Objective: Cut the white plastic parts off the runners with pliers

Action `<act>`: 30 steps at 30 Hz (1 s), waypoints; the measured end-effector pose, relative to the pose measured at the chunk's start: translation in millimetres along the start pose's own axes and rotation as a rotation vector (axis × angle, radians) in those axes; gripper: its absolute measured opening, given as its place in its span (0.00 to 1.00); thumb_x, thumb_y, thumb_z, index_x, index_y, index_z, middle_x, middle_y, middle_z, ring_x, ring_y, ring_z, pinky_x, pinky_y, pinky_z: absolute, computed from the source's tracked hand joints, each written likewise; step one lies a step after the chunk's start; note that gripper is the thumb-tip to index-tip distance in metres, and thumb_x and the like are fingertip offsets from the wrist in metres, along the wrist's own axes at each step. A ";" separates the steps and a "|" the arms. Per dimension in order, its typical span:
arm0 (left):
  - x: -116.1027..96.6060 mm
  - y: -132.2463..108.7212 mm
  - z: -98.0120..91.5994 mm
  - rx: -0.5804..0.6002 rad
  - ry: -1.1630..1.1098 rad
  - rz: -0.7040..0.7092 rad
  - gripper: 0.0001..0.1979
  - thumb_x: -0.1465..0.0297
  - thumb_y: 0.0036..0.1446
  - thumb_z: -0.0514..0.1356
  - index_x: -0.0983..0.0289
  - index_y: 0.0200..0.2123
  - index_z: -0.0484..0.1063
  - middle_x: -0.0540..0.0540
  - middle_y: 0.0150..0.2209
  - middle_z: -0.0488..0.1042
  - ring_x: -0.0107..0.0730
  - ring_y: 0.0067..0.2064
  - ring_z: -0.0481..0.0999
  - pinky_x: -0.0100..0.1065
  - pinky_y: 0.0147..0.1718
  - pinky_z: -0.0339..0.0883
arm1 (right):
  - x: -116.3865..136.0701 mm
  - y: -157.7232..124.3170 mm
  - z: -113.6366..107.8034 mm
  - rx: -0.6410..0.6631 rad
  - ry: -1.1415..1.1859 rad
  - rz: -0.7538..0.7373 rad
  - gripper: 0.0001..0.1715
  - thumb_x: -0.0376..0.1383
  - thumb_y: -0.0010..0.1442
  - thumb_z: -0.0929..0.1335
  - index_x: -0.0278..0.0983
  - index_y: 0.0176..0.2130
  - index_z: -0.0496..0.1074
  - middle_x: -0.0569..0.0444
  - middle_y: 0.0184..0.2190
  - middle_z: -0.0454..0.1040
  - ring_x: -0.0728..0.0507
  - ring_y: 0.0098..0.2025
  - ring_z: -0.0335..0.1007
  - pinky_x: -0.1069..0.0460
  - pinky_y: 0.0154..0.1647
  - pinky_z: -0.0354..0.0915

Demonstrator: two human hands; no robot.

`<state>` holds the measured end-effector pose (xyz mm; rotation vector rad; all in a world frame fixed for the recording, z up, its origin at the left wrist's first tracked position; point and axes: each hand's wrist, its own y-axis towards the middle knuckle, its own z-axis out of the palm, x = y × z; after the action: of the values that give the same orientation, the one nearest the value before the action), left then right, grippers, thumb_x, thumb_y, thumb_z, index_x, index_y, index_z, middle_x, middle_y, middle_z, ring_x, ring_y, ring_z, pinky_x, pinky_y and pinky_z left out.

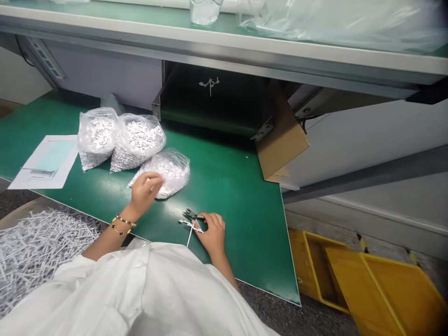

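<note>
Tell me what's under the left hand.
A clear plastic bag of small white plastic parts lies under the left hand, on the green bench top; the bag's part beneath the palm is hidden.

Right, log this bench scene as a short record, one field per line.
Left hand: on a clear bag of white plastic parts
Right hand: at small dark side cutters and a white plastic sprue
Bench: green workbench top
Also on bench: two more bags of white parts; a paper sheet
Beside bench: heap of white plastic runners
Floor: yellow plastic crates
</note>
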<state>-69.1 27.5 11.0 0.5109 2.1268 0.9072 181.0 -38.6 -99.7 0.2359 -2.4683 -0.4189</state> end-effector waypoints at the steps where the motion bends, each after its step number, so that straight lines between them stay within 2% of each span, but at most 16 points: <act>1: 6.5 12.2 -7.7 -0.059 0.108 0.033 0.02 0.73 0.59 0.59 0.60 0.36 0.71 0.54 0.35 0.74 0.32 0.38 0.73 0.37 0.39 0.67 | 0.7 0.2 -0.3 0.007 -0.010 -0.003 0.12 0.44 0.57 0.67 0.39 0.37 0.72 0.52 0.32 0.70 0.41 0.41 0.61 0.48 0.42 0.55; 3: 22.1 37.0 -18.1 -0.173 0.245 0.006 0.02 0.70 0.60 0.59 0.62 0.36 0.71 0.54 0.35 0.74 0.33 0.39 0.73 0.37 0.41 0.66 | 1.6 0.5 -0.9 0.020 -0.028 -0.007 0.11 0.43 0.57 0.67 0.40 0.37 0.72 0.52 0.32 0.70 0.41 0.42 0.61 0.48 0.42 0.55; 5: 41.1 60.7 -22.4 -0.244 0.276 -0.101 0.06 0.67 0.61 0.57 0.63 0.37 0.71 0.55 0.37 0.74 0.33 0.40 0.72 0.37 0.41 0.65 | 1.7 0.9 -1.3 0.029 -0.036 -0.012 0.10 0.43 0.57 0.68 0.40 0.37 0.72 0.53 0.32 0.70 0.41 0.42 0.61 0.48 0.42 0.55; 7: 60.6 79.8 -22.7 -0.226 0.271 -0.180 0.08 0.66 0.62 0.56 0.63 0.40 0.72 0.56 0.39 0.74 0.34 0.41 0.71 0.36 0.40 0.65 | 1.5 1.1 -1.4 0.029 -0.039 -0.016 0.10 0.42 0.56 0.68 0.40 0.37 0.72 0.53 0.32 0.69 0.41 0.42 0.61 0.48 0.42 0.56; 10: 76.5 90.0 -19.3 -0.143 0.290 -0.166 0.08 0.67 0.61 0.57 0.62 0.41 0.74 0.56 0.39 0.75 0.38 0.43 0.71 0.41 0.44 0.63 | 1.8 1.3 -1.3 0.022 -0.034 -0.016 0.10 0.42 0.56 0.68 0.40 0.37 0.72 0.53 0.32 0.69 0.41 0.42 0.62 0.48 0.42 0.56; 13: 64.2 70.5 -10.3 -0.165 0.351 -0.124 0.08 0.68 0.61 0.57 0.57 0.42 0.74 0.58 0.39 0.74 0.42 0.45 0.69 0.44 0.48 0.59 | 4.1 1.6 -1.7 0.016 -0.017 0.000 0.09 0.41 0.55 0.69 0.40 0.36 0.72 0.53 0.32 0.69 0.41 0.42 0.61 0.48 0.43 0.56; 15: 44.5 43.4 -0.6 -0.086 0.318 -0.048 0.08 0.68 0.62 0.55 0.57 0.42 0.73 0.58 0.37 0.74 0.41 0.43 0.69 0.44 0.45 0.60 | 6.1 2.4 -2.3 0.013 -0.011 0.023 0.09 0.41 0.54 0.70 0.39 0.36 0.72 0.53 0.32 0.69 0.41 0.42 0.61 0.49 0.43 0.56; 16: 33.4 27.5 5.1 0.041 0.251 0.010 0.08 0.68 0.62 0.55 0.58 0.41 0.73 0.57 0.36 0.74 0.41 0.41 0.69 0.43 0.42 0.60 | 7.0 2.9 -2.6 0.015 -0.010 0.037 0.09 0.40 0.54 0.70 0.39 0.36 0.72 0.53 0.32 0.69 0.42 0.42 0.61 0.49 0.43 0.56; 19: 2.5 -20.6 22.4 0.577 -0.017 0.169 0.09 0.69 0.62 0.54 0.59 0.42 0.73 0.56 0.38 0.75 0.36 0.36 0.70 0.37 0.36 0.61 | 8.1 4.0 -3.0 0.034 -0.021 0.066 0.10 0.40 0.54 0.70 0.39 0.36 0.71 0.53 0.32 0.68 0.42 0.42 0.61 0.49 0.43 0.56; 21: -12.1 -46.8 32.2 0.777 -0.088 0.207 0.11 0.69 0.64 0.52 0.58 0.45 0.72 0.56 0.41 0.76 0.34 0.36 0.72 0.35 0.35 0.61 | 7.6 4.0 -2.7 0.043 -0.030 0.068 0.11 0.41 0.54 0.70 0.39 0.37 0.71 0.53 0.33 0.68 0.42 0.42 0.60 0.49 0.43 0.56; 25: -24.2 -73.2 43.7 0.879 -0.080 0.206 0.13 0.67 0.66 0.49 0.59 0.49 0.70 0.57 0.41 0.75 0.34 0.38 0.72 0.33 0.36 0.60 | 5.7 2.8 -1.5 0.045 -0.030 0.055 0.11 0.41 0.54 0.70 0.40 0.38 0.71 0.53 0.33 0.68 0.41 0.43 0.60 0.48 0.44 0.55; 30: -20.8 -76.9 44.9 0.884 -0.023 0.243 0.18 0.56 0.62 0.53 0.64 0.44 0.70 0.60 0.41 0.73 0.38 0.40 0.71 0.35 0.37 0.60 | 5.4 2.3 -1.1 0.034 -0.024 0.063 0.12 0.42 0.53 0.71 0.39 0.38 0.72 0.53 0.33 0.69 0.41 0.43 0.60 0.48 0.44 0.56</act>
<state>-26.3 -16.6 -56.7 1.2206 2.4043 0.0147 177.3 -38.1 -95.1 0.1673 -2.5011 -0.3546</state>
